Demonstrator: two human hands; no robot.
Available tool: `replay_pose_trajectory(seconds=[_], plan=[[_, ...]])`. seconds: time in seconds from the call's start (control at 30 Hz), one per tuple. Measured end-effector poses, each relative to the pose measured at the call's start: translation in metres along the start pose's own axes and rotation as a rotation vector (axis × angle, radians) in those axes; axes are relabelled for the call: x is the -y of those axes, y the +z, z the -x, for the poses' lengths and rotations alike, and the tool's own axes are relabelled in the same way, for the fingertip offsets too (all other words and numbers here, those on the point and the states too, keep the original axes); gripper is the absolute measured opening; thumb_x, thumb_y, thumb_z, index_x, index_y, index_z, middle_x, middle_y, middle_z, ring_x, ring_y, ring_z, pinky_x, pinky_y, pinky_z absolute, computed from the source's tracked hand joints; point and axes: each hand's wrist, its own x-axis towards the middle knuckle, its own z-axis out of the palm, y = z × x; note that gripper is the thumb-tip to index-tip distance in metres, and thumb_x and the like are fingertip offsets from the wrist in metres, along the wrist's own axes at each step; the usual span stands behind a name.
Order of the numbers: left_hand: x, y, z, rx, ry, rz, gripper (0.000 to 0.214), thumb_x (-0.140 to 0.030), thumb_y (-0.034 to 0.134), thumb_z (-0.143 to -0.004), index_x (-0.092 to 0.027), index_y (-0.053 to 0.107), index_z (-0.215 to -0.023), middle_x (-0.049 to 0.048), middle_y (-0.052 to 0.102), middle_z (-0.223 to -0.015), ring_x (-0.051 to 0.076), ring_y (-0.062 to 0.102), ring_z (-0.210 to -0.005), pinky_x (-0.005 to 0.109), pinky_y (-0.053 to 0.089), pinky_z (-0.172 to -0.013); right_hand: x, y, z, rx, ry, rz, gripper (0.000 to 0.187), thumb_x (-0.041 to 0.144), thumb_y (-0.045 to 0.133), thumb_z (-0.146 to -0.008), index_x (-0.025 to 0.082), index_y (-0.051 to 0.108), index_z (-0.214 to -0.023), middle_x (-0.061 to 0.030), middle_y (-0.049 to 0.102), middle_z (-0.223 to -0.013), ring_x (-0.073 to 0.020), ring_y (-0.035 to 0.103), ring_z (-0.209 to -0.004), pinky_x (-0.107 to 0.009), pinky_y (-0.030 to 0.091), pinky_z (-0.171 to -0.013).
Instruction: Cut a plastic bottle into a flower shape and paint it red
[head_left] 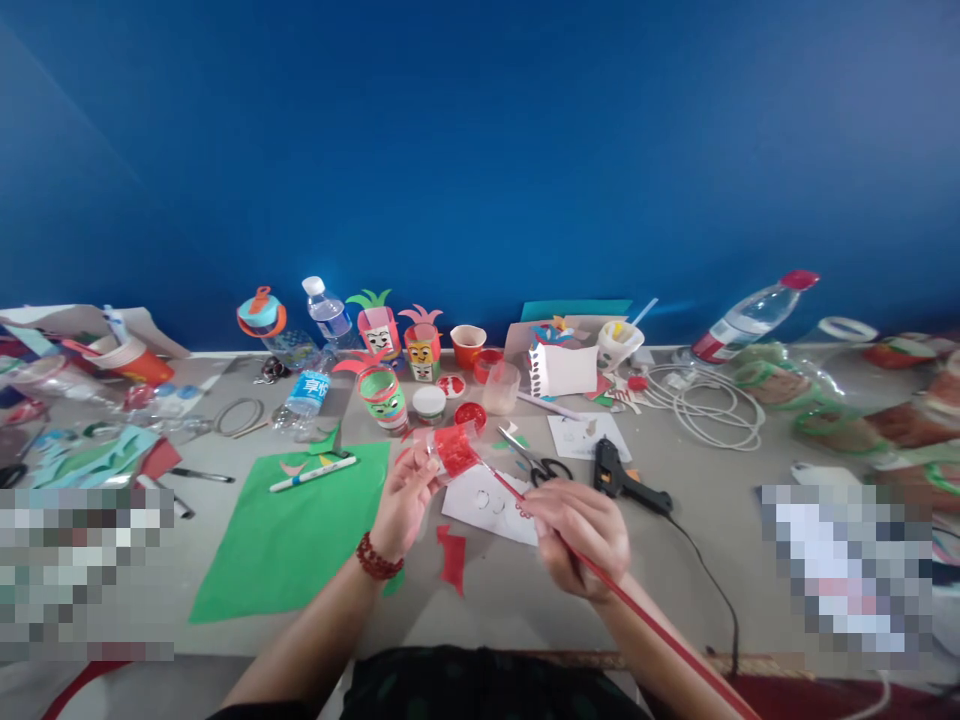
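My left hand (409, 490), with a beaded bracelet at the wrist, grips a small clear plastic cup (455, 452) tilted on its side and coated partly in red paint. Fingers of my right hand (581, 535) are closed round a long red-handled paintbrush (645, 612), its tip touching the painted side of the cup. Under both hands lies a white sheet with drawings (484, 510). A scrap of red paper (451, 560) is nearer to me. Just beyond the cup stand an open pot of red paint (470, 416) and a white-lidded jar (429, 404).
Scissors (536, 460) and a black glue gun (626, 478), its cord trailing forward, lie to the right. Green paper (292, 550) with a marker (313, 474) lies left. Decorated paper cups (423, 352), a water bottle (306, 395) and coiled white cable (709, 405) stand or lie behind.
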Motion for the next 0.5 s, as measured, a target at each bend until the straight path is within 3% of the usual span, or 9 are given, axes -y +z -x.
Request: replay_pose_trajectory(seconds=[0.5], plan=[[-0.0010, -0.0007, -0.0013, -0.012, -0.004, 0.034, 0.022, -0.031, 0.081, -0.077, -0.019, 0.063, -0.081, 0.0045, 0.073, -0.101, 0.020, 0.069, -0.096, 0.036, 0.054, -0.087, -0.0002, 0.0011, -0.0012, 0.025, 0.002, -0.029, 0.030, 0.003, 0.047, -0.074, 0.020, 0.063, -0.093, -0.0039, 0.068, -0.067, -0.0190, 0.066, -0.058, -0.033, 0.059, -0.057]])
